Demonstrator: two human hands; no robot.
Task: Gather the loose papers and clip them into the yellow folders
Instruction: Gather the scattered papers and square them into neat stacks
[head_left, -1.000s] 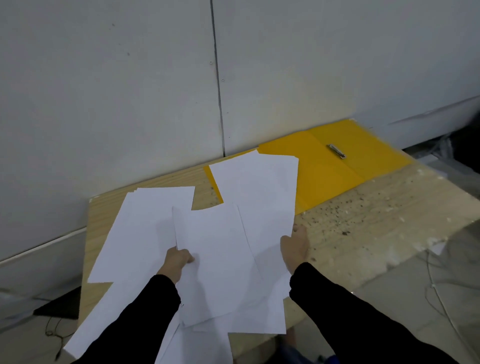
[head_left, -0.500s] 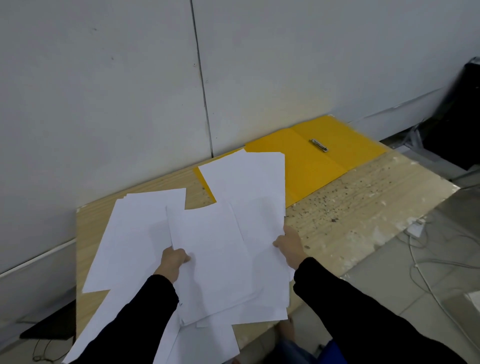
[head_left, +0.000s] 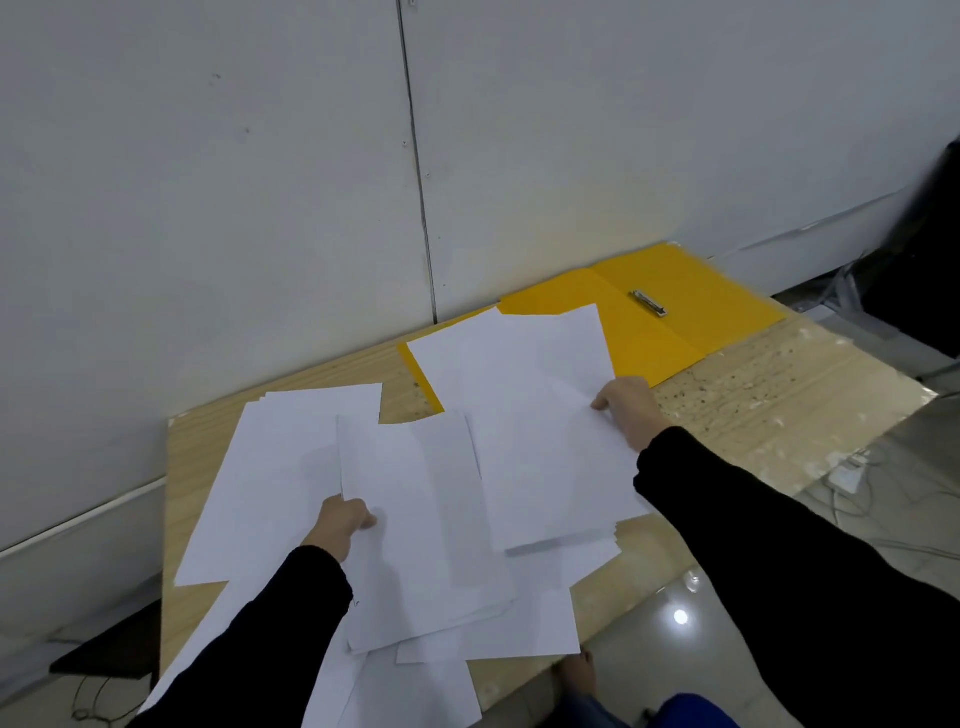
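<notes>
Gathering step. Our left hand (head_left: 343, 522) pinches the first sheaf (head_left: 415, 530) by its edge; our right hand (head_left: 626, 410) grips a second sheaf (head_left: 530, 415). The yellow folder (head_left: 691, 317) lies open just beyond the right hand. Next we need both sheaves squared together.

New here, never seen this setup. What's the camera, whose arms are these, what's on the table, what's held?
No machine here: a person works with bare hands. The one picture comes from a camera worn on the head, looking down. On the wooden table lie loose white papers and an open yellow folder with a metal clip, against the wall. The left hand pinches the edge of the nearer bundle of sheets; the right hand grips the farther bundle, which overlaps the folder. Nothing is clipped in yet.
</notes>
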